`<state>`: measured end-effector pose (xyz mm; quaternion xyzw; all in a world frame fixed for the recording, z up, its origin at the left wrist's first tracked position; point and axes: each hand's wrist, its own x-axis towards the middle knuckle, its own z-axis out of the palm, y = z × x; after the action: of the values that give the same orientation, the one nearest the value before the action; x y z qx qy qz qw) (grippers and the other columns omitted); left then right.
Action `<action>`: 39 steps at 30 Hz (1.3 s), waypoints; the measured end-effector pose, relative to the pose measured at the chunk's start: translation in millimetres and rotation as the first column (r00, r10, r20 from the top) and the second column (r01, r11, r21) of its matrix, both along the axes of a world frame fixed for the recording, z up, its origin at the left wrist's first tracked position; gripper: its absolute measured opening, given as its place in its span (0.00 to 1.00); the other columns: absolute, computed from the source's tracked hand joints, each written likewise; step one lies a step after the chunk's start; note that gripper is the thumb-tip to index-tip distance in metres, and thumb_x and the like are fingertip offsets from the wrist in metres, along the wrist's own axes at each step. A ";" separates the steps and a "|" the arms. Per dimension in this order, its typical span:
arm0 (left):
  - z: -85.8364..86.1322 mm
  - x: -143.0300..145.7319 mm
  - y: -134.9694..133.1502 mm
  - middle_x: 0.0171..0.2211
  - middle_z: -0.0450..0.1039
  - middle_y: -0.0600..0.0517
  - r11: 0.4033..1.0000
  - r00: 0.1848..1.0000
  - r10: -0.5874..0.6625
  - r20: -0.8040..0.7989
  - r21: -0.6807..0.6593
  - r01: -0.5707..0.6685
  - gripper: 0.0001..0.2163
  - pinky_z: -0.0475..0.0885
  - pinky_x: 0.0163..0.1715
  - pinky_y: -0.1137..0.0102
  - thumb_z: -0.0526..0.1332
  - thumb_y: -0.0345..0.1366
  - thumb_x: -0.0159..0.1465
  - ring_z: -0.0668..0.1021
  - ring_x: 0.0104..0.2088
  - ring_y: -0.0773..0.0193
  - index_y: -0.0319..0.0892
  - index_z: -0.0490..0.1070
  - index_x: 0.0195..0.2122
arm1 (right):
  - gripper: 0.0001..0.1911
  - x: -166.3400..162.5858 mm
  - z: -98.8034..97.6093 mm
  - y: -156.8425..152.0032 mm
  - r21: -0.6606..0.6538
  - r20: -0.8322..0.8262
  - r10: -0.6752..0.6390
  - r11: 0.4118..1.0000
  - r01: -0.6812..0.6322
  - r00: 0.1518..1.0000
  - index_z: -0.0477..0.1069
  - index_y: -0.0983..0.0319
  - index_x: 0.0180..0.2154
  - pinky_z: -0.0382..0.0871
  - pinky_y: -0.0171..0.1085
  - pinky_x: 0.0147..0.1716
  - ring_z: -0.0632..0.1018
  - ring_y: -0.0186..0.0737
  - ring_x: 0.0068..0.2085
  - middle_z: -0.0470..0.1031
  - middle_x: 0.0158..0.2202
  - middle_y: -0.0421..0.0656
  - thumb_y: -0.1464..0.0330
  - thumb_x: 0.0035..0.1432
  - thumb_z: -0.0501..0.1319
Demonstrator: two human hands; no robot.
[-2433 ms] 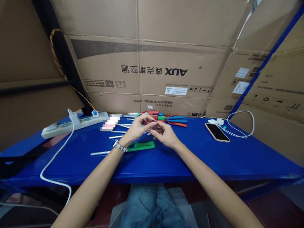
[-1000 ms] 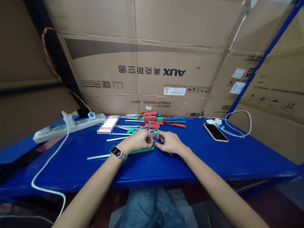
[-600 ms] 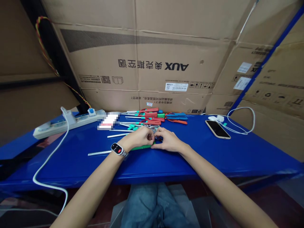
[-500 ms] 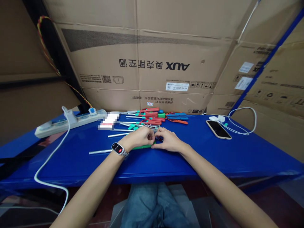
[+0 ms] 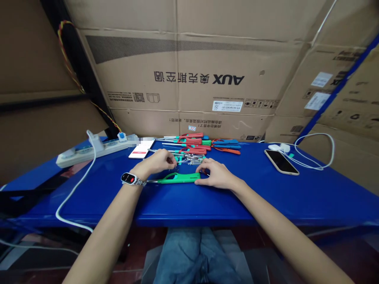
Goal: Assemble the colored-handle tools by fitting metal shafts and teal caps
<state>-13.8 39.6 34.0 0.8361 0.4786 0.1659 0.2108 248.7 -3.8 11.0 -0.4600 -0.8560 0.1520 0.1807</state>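
Observation:
A green long-nosed gas lighter (image 5: 180,178) lies on the blue table in front of me, its metal tube pointing left under my wrist. My right hand (image 5: 217,174) has thumb and fingers closed around the handle's right end. Above the lighter's trigger side is my left hand (image 5: 158,161), fingertips pinched together; anything between them is too small to make out. Just beyond both hands is a pile of small metal parts and wires (image 5: 192,158) with turquoise pieces. Several red lighters (image 5: 192,141) lie side by side behind it.
Blue and orange handle pieces (image 5: 226,146) lie behind my right hand. On the right is a phone (image 5: 282,162) with white cables (image 5: 318,167). A white power strip (image 5: 81,154) and a lit white phone-like slab (image 5: 141,150) are at left. Cardboard (image 5: 189,51) walls the table's back.
My left hand has drawn left, away from my right hand, uncovering the green lighter's body. My right hand stays at the handle end. The whole view has shifted slightly.

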 end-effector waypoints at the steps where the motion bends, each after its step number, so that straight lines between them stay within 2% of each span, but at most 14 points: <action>1: -1.5 -1.0 0.8 0.27 0.80 0.49 1.000 1.000 -0.011 -0.014 -0.001 0.011 0.08 0.66 0.28 0.72 0.61 0.32 0.53 0.77 0.28 0.63 0.38 0.80 0.28 | 0.17 0.9 0.4 -0.5 -0.002 0.004 -0.004 1.000 0.004 1.000 0.76 0.55 0.40 0.61 0.38 0.38 0.72 0.43 0.45 0.73 0.40 0.40 0.55 0.51 0.70; 8: -5.9 2.6 0.1 0.31 0.82 0.48 0.996 0.996 -0.083 0.032 -0.017 0.084 0.10 0.67 0.30 0.72 0.61 0.37 0.58 0.79 0.31 0.61 0.38 0.81 0.32 | 0.18 -3.0 5.4 -2.5 0.043 -0.031 -0.031 0.999 0.032 0.999 0.76 0.56 0.43 0.65 0.41 0.43 0.73 0.44 0.46 0.73 0.43 0.43 0.53 0.56 0.66; 13: -9.4 3.9 -0.9 0.31 0.82 0.49 0.992 0.987 -0.129 0.101 0.016 0.128 0.09 0.69 0.31 0.72 0.60 0.32 0.56 0.80 0.31 0.61 0.40 0.81 0.31 | 0.14 -16.3 12.7 -0.4 0.061 -0.038 -0.014 0.998 0.017 0.999 0.76 0.56 0.42 0.65 0.41 0.42 0.74 0.44 0.46 0.73 0.43 0.44 0.56 0.57 0.66; 19: -8.5 2.9 -3.5 0.30 0.82 0.50 0.992 0.970 -0.117 0.214 -0.013 0.122 0.10 0.70 0.32 0.71 0.60 0.29 0.54 0.81 0.31 0.60 0.42 0.82 0.31 | 0.14 -31.1 17.6 -0.5 0.052 0.030 0.044 0.998 -0.046 0.999 0.76 0.57 0.41 0.65 0.41 0.41 0.73 0.46 0.46 0.74 0.42 0.44 0.56 0.56 0.67; 23: -6.2 1.7 -4.4 0.29 0.81 0.50 0.997 0.974 -0.076 0.214 0.049 0.067 0.09 0.68 0.30 0.72 0.61 0.31 0.56 0.78 0.29 0.62 0.41 0.81 0.32 | 0.21 -49.1 15.9 2.3 0.099 0.117 0.127 0.985 -0.139 0.985 0.77 0.57 0.41 0.65 0.45 0.44 0.71 0.51 0.49 0.72 0.43 0.46 0.51 0.50 0.70; 27: -3.8 1.2 -3.0 0.31 0.81 0.50 0.982 0.973 0.009 0.231 0.183 -0.052 0.09 0.67 0.30 0.71 0.60 0.34 0.60 0.77 0.29 0.62 0.40 0.80 0.35 | 0.18 -64.7 11.3 8.4 0.104 0.172 0.215 0.967 -0.234 0.961 0.77 0.61 0.36 0.64 0.47 0.49 0.71 0.51 0.47 0.72 0.39 0.47 0.55 0.50 0.71; 29: -1.5 1.9 -3.7 0.33 0.80 0.49 0.949 0.958 0.031 0.283 0.292 -0.118 0.09 0.67 0.33 0.69 0.58 0.34 0.62 0.77 0.32 0.61 0.40 0.78 0.37 | 0.16 -63.6 9.2 11.8 0.090 0.111 0.198 0.974 -0.208 0.974 0.76 0.61 0.35 0.65 0.45 0.47 0.72 0.48 0.44 0.73 0.38 0.45 0.57 0.50 0.71; 31: 1.9 3.5 -6.2 0.34 0.79 0.48 0.878 0.932 0.039 0.359 0.432 -0.203 0.09 0.68 0.37 0.68 0.57 0.34 0.64 0.77 0.35 0.60 0.40 0.77 0.38 | 0.15 -55.2 7.9 15.8 0.069 -0.009 0.155 0.986 -0.154 0.988 0.75 0.62 0.35 0.65 0.41 0.42 0.74 0.44 0.40 0.73 0.37 0.44 0.58 0.50 0.71; 34: 6.9 7.1 -12.0 0.35 0.75 0.49 0.690 0.848 0.067 0.526 0.590 -0.420 0.07 0.68 0.41 0.67 0.56 0.34 0.66 0.74 0.38 0.61 0.41 0.74 0.37 | 0.15 -35.6 7.4 23.1 0.017 -0.255 0.087 0.996 -0.085 0.963 0.72 0.62 0.35 0.65 0.38 0.38 0.74 0.40 0.37 0.75 0.35 0.42 0.59 0.52 0.69; 36: 8.0 10.7 -14.8 0.34 0.72 0.50 0.580 0.743 0.085 0.664 0.574 -0.578 0.05 0.68 0.40 0.68 0.57 0.34 0.66 0.73 0.37 0.62 0.42 0.72 0.36 | 0.17 -25.2 7.5 27.8 -0.037 -0.409 0.012 0.999 -0.030 0.912 0.70 0.62 0.36 0.65 0.37 0.36 0.74 0.39 0.35 0.75 0.35 0.42 0.56 0.53 0.67; 37: 7.3 13.0 -15.3 0.32 0.71 0.51 0.570 0.687 0.087 0.721 0.530 -0.628 0.04 0.68 0.38 0.69 0.57 0.34 0.65 0.72 0.35 0.63 0.42 0.71 0.36 | 0.18 -22.3 7.1 29.7 -0.064 -0.473 -0.025 0.998 -0.006 0.881 0.69 0.62 0.36 0.66 0.37 0.35 0.74 0.39 0.35 0.75 0.34 0.42 0.54 0.53 0.66; 38: 5.9 15.8 -15.0 0.30 0.70 0.52 0.600 0.639 0.089 0.764 0.471 -0.647 0.04 0.67 0.36 0.70 0.58 0.35 0.65 0.72 0.33 0.64 0.42 0.70 0.35 | 0.20 -21.2 6.4 31.2 -0.091 -0.529 -0.058 0.996 0.011 0.847 0.69 0.62 0.35 0.66 0.37 0.34 0.74 0.39 0.34 0.75 0.33 0.42 0.53 0.53 0.65; 39: 3.7 19.1 -14.0 0.29 0.69 0.53 0.664 0.598 0.097 0.795 0.396 -0.634 0.04 0.67 0.34 0.70 0.59 0.36 0.64 0.71 0.31 0.65 0.42 0.70 0.35 | 0.21 -21.9 5.3 32.4 -0.117 -0.579 -0.084 0.993 0.019 0.811 0.68 0.62 0.35 0.66 0.36 0.32 0.74 0.38 0.33 0.75 0.32 0.41 0.51 0.53 0.65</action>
<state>5.3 25.6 37.8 0.5915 0.4408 0.6742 0.0354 226.8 28.6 16.3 -0.4231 -0.7373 0.3257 0.4138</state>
